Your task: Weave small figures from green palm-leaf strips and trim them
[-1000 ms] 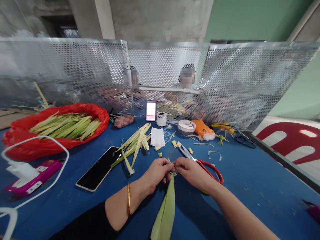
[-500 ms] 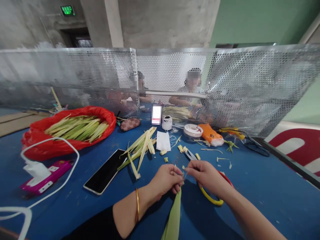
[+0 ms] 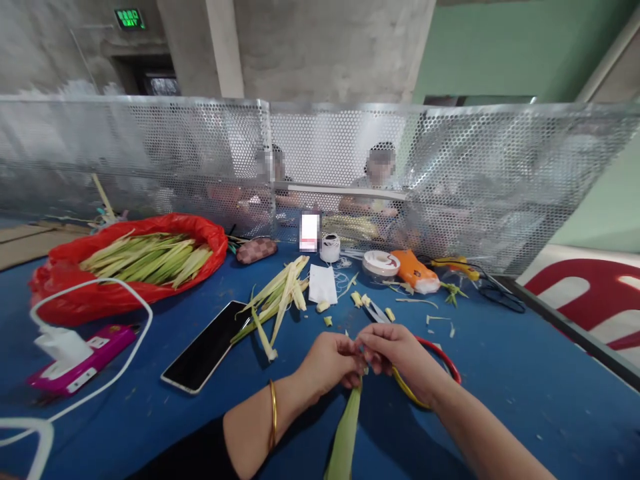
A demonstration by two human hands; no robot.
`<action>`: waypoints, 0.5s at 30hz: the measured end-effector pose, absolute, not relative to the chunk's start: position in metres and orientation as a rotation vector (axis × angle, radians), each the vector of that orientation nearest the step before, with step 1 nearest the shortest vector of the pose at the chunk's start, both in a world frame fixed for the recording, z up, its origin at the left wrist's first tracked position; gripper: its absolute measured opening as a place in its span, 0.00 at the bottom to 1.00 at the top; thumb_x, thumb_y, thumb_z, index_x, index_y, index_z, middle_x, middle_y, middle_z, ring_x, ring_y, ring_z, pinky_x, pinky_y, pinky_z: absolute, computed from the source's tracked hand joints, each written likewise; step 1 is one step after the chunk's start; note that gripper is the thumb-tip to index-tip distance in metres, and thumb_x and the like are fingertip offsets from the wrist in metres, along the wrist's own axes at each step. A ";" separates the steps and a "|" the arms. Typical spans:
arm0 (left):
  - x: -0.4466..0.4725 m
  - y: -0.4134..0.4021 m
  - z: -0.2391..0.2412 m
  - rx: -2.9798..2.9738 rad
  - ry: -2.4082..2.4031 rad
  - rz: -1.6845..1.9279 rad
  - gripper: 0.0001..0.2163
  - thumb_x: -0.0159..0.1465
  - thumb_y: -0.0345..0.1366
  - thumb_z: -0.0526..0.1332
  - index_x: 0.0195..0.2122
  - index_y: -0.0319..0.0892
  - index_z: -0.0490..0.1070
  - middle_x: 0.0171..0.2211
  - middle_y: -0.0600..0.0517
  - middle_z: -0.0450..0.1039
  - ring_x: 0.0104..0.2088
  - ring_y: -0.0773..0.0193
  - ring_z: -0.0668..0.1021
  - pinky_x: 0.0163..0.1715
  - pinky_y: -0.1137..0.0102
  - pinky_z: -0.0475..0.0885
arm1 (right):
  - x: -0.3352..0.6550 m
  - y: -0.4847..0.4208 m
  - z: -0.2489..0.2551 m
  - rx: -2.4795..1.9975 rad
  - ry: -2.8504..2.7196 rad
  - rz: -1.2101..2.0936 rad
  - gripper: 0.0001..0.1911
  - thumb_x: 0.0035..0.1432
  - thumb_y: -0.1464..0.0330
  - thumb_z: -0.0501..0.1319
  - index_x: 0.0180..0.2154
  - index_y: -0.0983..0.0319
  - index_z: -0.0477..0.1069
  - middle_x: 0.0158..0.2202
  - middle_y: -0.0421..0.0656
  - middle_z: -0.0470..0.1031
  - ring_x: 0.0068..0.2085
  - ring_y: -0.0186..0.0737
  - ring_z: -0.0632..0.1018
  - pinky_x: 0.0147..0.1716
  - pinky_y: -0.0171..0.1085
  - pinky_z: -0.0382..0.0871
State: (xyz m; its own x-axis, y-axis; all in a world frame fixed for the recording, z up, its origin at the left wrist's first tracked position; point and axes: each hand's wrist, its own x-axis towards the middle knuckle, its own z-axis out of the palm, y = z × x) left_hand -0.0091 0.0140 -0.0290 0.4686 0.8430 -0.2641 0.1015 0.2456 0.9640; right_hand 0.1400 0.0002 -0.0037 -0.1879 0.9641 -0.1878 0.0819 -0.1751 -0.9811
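Over the blue table [image 3: 500, 387] my left hand [image 3: 327, 360] and my right hand [image 3: 395, 353] meet, fingers pinched together on the top end of a long pale green leaf [image 3: 345, 433] that hangs down toward me. A gold bangle sits on my left wrist. Right behind my right hand lie scissors [image 3: 425, 350] with red and yellow handles, their blades pointing away from me.
A black phone [image 3: 207, 347] and a loose bunch of leaf strips [image 3: 275, 293] lie left of my hands. A red bag of leaves [image 3: 135, 260], a pink power bank [image 3: 80, 357] with white cable, thread spool [image 3: 329, 247], tape [image 3: 380, 262], and orange glue gun [image 3: 415, 271] stand farther off. Two people sit behind the perforated metal screen [image 3: 450, 173].
My hands parted slightly half a second ago and have come back together on the leaf tip. The view shifted a little as my head moved.
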 end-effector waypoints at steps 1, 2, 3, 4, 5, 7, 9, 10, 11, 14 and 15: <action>-0.009 0.014 -0.029 1.236 0.978 0.641 0.05 0.45 0.33 0.62 0.24 0.38 0.70 0.20 0.55 0.70 0.18 0.72 0.71 0.20 0.75 0.65 | 0.142 0.001 -0.004 -1.233 -1.290 1.463 0.15 0.48 0.57 0.64 0.31 0.63 0.74 0.26 0.41 0.75 0.22 0.31 0.72 0.19 0.30 0.59; -0.009 0.014 -0.030 1.237 0.980 0.647 0.06 0.45 0.33 0.63 0.24 0.39 0.69 0.20 0.56 0.70 0.18 0.72 0.71 0.20 0.75 0.65 | 0.144 0.003 -0.004 -1.172 -1.279 1.434 0.17 0.48 0.58 0.65 0.38 0.61 0.75 0.33 0.44 0.77 0.28 0.35 0.76 0.24 0.32 0.65; -0.009 0.015 -0.030 1.236 0.988 0.656 0.06 0.46 0.34 0.63 0.24 0.39 0.68 0.19 0.56 0.70 0.18 0.72 0.71 0.20 0.76 0.65 | 0.147 0.005 -0.004 -1.125 -1.282 1.374 0.21 0.48 0.59 0.65 0.45 0.59 0.73 0.41 0.46 0.77 0.35 0.38 0.77 0.31 0.35 0.69; -0.009 0.015 -0.031 1.234 1.001 0.661 0.07 0.46 0.34 0.64 0.24 0.39 0.67 0.19 0.56 0.69 0.18 0.71 0.72 0.19 0.76 0.65 | 0.150 0.007 -0.005 -1.107 -1.312 1.287 0.24 0.48 0.61 0.65 0.49 0.58 0.71 0.46 0.46 0.76 0.41 0.40 0.77 0.37 0.37 0.70; -0.009 0.015 -0.031 1.236 1.011 0.663 0.08 0.46 0.35 0.64 0.24 0.39 0.66 0.19 0.56 0.69 0.19 0.71 0.72 0.19 0.76 0.64 | 0.153 0.010 -0.007 -1.121 -1.375 1.196 0.25 0.48 0.62 0.65 0.50 0.58 0.71 0.47 0.46 0.75 0.44 0.42 0.76 0.42 0.39 0.69; -0.010 0.016 -0.031 1.244 1.005 0.659 0.08 0.47 0.35 0.63 0.25 0.39 0.66 0.20 0.56 0.70 0.19 0.72 0.72 0.18 0.77 0.64 | 0.160 0.013 -0.011 -1.213 -1.576 1.080 0.18 0.49 0.66 0.63 0.44 0.60 0.74 0.42 0.45 0.77 0.42 0.43 0.76 0.43 0.41 0.68; -0.010 0.017 -0.031 1.249 1.000 0.658 0.07 0.48 0.34 0.62 0.27 0.39 0.66 0.20 0.56 0.70 0.19 0.72 0.71 0.18 0.78 0.63 | 0.166 0.015 -0.014 -1.305 -1.793 1.066 0.11 0.48 0.71 0.60 0.35 0.62 0.77 0.35 0.44 0.77 0.37 0.42 0.76 0.40 0.40 0.68; -0.010 0.018 -0.031 1.254 0.994 0.659 0.07 0.48 0.34 0.62 0.27 0.39 0.66 0.21 0.56 0.70 0.19 0.72 0.71 0.17 0.78 0.63 | 0.167 0.016 -0.015 -1.334 -1.877 1.068 0.10 0.46 0.74 0.60 0.33 0.62 0.78 0.34 0.43 0.77 0.36 0.42 0.76 0.39 0.39 0.68; -0.011 0.018 -0.032 1.259 0.988 0.662 0.07 0.49 0.34 0.62 0.28 0.39 0.65 0.21 0.56 0.71 0.19 0.73 0.71 0.17 0.78 0.63 | 0.168 0.015 -0.016 -1.352 -1.936 1.061 0.11 0.45 0.75 0.59 0.31 0.62 0.78 0.33 0.42 0.77 0.36 0.41 0.76 0.38 0.38 0.68; -0.012 0.019 -0.033 1.278 0.977 0.662 0.08 0.50 0.35 0.62 0.29 0.39 0.65 0.23 0.56 0.71 0.19 0.73 0.70 0.16 0.78 0.62 | 0.167 0.015 -0.017 -1.400 -2.000 0.968 0.09 0.46 0.75 0.60 0.29 0.61 0.78 0.31 0.41 0.75 0.34 0.39 0.75 0.35 0.35 0.66; -0.012 0.020 -0.033 1.283 0.980 0.659 0.08 0.50 0.36 0.62 0.29 0.39 0.65 0.23 0.56 0.71 0.19 0.73 0.70 0.16 0.78 0.62 | 0.167 0.015 -0.017 -1.412 -2.005 0.936 0.07 0.47 0.74 0.60 0.28 0.61 0.77 0.30 0.40 0.75 0.33 0.39 0.74 0.34 0.34 0.66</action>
State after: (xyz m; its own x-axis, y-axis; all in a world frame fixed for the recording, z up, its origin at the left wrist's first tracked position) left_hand -0.0118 0.0195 -0.0330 0.4627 0.8568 -0.2277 0.1123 0.1981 0.9737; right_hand 0.1666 0.0145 -0.0168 -0.3282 0.9444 0.0185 0.5921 0.2209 -0.7750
